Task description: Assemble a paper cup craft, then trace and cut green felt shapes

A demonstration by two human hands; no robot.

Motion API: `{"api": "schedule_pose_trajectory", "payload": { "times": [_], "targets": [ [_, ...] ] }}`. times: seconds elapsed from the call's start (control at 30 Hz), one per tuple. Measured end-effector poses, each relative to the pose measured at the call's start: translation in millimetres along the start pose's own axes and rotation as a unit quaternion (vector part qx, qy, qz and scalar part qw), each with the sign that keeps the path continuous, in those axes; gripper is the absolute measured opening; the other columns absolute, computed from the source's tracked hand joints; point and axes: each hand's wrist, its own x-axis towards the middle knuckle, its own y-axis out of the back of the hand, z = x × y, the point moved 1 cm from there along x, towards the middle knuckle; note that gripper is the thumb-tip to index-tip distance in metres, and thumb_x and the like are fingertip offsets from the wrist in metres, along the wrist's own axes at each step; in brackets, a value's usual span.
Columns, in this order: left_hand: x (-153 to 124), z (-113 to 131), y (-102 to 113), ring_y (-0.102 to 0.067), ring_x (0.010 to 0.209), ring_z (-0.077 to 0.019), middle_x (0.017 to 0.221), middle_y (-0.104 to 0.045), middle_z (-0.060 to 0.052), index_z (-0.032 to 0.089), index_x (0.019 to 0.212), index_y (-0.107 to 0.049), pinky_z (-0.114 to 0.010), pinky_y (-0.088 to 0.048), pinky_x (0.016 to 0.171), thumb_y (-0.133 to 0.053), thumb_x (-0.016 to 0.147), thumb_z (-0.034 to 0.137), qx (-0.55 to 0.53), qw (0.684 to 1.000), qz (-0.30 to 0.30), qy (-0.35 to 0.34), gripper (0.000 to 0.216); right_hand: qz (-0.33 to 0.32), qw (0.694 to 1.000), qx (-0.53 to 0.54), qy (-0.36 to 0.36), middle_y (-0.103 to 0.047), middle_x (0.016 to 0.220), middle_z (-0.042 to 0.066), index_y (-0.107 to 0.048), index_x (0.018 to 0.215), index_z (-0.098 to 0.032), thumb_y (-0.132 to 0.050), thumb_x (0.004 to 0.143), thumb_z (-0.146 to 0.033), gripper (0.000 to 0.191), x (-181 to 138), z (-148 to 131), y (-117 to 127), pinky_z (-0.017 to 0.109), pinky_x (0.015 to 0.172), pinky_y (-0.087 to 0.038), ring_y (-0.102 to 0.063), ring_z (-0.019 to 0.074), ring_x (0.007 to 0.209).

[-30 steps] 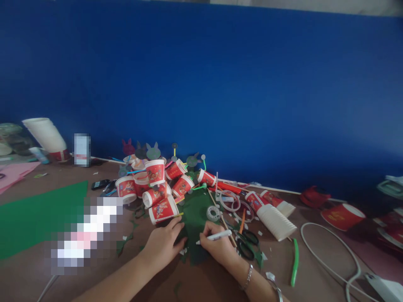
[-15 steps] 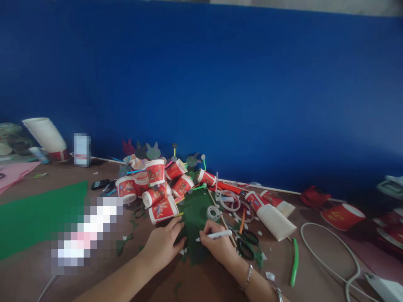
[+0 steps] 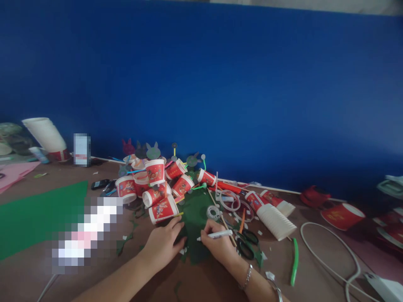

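Observation:
A piece of dark green felt lies on the brown table in front of me. My left hand rests flat on its left edge, fingers stretched out, pinning it down. My right hand is closed around a white marker pen, whose tip points left and touches the felt. A bracelet sits on my right wrist.
A heap of red and white paper cups with straws lies just behind the felt. A tape roll, black scissors, a stack of white cups, a green straw and a white cable lie to the right. A green sheet is at left.
The pen in my right hand has shifted slightly up and to the right across the felt. My left hand has stayed where it was.

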Motion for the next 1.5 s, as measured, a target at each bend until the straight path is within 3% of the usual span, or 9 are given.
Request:
{"api": "schedule_pose_trajectory", "payload": {
  "times": [0.8, 1.3, 1.5],
  "targets": [
    [-1.1, 1.8, 3.1, -0.067, 0.087, -0.0203, 0.135, -0.049, -0.006, 0.022, 0.115, -0.056, -0.030, -0.055, 0.074, -0.045, 0.086, 0.032, 0.007, 1.000, -0.003, -0.002, 0.033, -0.040, 0.999, 0.024, -0.001, -0.037, 0.045, -0.006, -0.036, 0.049, -0.021, -0.048, 0.063, -0.018, 0.019, -0.8, -0.9, 0.5, 0.020, 0.044, -0.025, -0.035, 0.0095, 0.046],
    [-0.2, 0.9, 0.9, -0.067, 0.090, -0.0220, 0.134, -0.050, -0.005, 0.021, 0.115, -0.055, -0.033, -0.055, 0.075, -0.046, 0.086, 0.033, 0.011, 1.000, -0.002, -0.005, 0.033, -0.042, 0.999, 0.021, -0.008, -0.042, 0.048, -0.005, -0.044, 0.053, -0.019, -0.053, 0.069, -0.024, 0.019, -0.3, -3.5, 0.7, 0.020, 0.046, -0.027, -0.038, 0.0098, 0.049],
    [-0.7, -0.1, -0.1, -0.066, 0.091, -0.0219, 0.134, -0.049, -0.006, 0.022, 0.115, -0.055, -0.033, -0.055, 0.075, -0.045, 0.086, 0.034, 0.007, 1.000, 0.000, -0.008, 0.033, -0.033, 0.999, 0.019, 0.002, -0.040, 0.047, -0.006, -0.041, 0.051, -0.020, -0.052, 0.067, -0.019, 0.019, 1.2, -0.5, -1.0, 0.020, 0.045, -0.025, -0.036, 0.0092, 0.047]
  ]
}}
